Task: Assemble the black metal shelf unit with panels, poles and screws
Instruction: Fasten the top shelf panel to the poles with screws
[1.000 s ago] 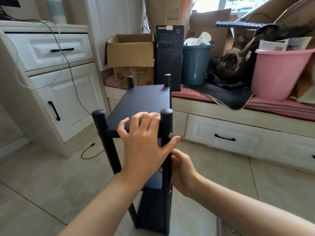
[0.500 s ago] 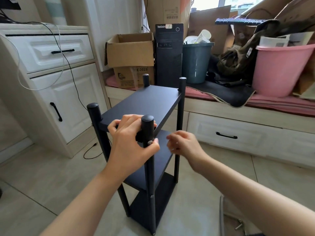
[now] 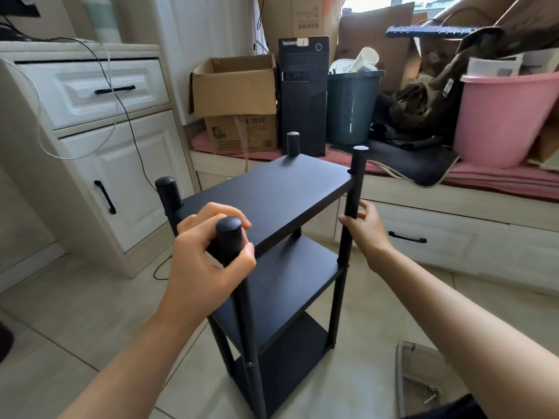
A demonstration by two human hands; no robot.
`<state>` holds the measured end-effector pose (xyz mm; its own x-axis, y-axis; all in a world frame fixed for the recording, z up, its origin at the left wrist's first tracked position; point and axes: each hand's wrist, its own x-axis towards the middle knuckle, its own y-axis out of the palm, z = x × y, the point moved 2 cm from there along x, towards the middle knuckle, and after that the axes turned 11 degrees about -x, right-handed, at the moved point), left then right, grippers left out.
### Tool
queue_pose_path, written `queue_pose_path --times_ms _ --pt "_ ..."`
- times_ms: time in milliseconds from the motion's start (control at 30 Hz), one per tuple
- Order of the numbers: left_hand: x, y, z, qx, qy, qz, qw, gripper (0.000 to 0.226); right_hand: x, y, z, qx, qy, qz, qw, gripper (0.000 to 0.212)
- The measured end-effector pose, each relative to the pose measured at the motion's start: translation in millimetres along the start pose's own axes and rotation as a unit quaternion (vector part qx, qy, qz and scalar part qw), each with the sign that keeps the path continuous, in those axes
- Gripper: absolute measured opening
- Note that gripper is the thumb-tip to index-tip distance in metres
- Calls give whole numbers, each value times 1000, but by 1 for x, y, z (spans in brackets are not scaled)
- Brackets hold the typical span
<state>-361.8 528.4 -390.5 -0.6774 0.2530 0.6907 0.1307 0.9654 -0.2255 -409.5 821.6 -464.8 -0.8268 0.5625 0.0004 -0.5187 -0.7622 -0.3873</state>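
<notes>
A black three-tier shelf unit [image 3: 266,192] stands upright on the tiled floor, with four round poles rising above its top panel. My left hand [image 3: 208,255] grips the near pole [image 3: 228,234] just under its cap, fingers curled over the top panel's near edge. My right hand [image 3: 364,225] curls round the right pole [image 3: 352,207] below the top panel, thumb on the near side. The middle panel [image 3: 287,285] and bottom panel [image 3: 290,352] show beneath.
A white cabinet [image 3: 90,140] with trailing cables stands at the left. Behind the shelf a low bench carries a cardboard box [image 3: 236,86], a computer tower [image 3: 304,95], a dark bin [image 3: 352,107] and a pink bucket [image 3: 508,116]. A grey tray [image 3: 402,373] holding screws [image 3: 431,396] lies at bottom right.
The shelf has turned, swinging its far end to the right and standing squarer on the floor. My right hand left the near pole and took hold of the right pole.
</notes>
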Motion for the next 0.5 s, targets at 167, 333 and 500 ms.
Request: queue_pose_path --times_ms 167,333,500 --pt "3 -17 15 33 22 -127 991 20 -6 3 9 30 -46 22 998 28" --pt "8 -42 34 54 -21 -229 972 20 -17 9 12 48 -54 37 997 18" --pt "16 -58 58 44 -67 -286 955 34 -27 11 18 71 -48 56 995 15"
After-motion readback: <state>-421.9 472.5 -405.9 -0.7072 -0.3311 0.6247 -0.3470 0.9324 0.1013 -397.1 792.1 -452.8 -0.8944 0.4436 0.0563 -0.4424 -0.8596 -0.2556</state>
